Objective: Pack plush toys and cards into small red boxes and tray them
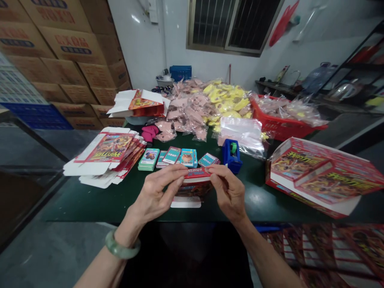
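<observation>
Because the small red box [197, 173] sits between the two hands, each can steady one end: the left hand [160, 192] has fingertips and thumb clamped on the near left end, while the right hand [231, 192] pinches the right end of the upper edge. Such a two-sided hold probably keeps the thin card from twisting. A white flap [186, 203], seemingly part of the box, juts out below and between the hands (neither one touches it). Just beyond the fingertips, card stacks [149, 159] lie in a loose row, likely for a short reach. Near the right hand, past its knuckles, stands the blue tape dispenser [232, 160]. Flattened cartons [109, 150] are piled left of the left hand, presumably to spare the middle of the worktop [255, 200]; larger red boxes [303, 166] rest well to the right hand's right.
</observation>
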A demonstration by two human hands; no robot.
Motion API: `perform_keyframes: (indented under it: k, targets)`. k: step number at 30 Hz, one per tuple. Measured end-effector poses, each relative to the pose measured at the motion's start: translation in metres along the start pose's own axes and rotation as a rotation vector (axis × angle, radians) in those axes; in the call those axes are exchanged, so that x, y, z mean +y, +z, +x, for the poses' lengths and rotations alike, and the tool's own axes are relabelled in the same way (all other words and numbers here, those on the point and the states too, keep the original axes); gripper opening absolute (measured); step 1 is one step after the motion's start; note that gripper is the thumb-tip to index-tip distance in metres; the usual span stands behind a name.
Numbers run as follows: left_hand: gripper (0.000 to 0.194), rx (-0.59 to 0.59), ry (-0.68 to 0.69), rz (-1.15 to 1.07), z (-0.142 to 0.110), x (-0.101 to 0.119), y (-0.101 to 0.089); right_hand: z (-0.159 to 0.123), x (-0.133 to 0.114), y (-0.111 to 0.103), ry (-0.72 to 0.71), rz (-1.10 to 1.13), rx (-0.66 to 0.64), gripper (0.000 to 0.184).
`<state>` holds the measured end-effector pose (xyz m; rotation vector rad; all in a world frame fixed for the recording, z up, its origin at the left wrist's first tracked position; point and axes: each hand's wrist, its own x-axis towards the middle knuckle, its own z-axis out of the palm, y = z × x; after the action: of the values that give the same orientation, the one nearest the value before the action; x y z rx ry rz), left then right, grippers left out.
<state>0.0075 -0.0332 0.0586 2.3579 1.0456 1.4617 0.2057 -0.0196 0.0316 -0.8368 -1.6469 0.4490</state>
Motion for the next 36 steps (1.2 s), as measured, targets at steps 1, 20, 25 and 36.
perform_keyframes:
  k: [1,20,25,36]
  targets:
    - [0.026,-0.003,0.025,0.031,-0.003,0.001,0.002,-0.002,0.003,0.001,-0.008,-0.002,0.016,0.015]
    - [0.040,0.330,-0.207,0.021,-0.026,-0.022,0.041,0.029,0.087,-0.046,0.686,-0.569,0.361,0.042]
    - [0.035,0.315,-0.218,-0.002,-0.026,-0.023,0.042,0.047,0.105,-0.052,0.892,-0.549,0.266,0.033]
    - [0.033,0.343,-0.165,-0.050,-0.024,-0.028,0.044,0.078,0.103,-0.048,1.351,-0.200,0.368,0.033]
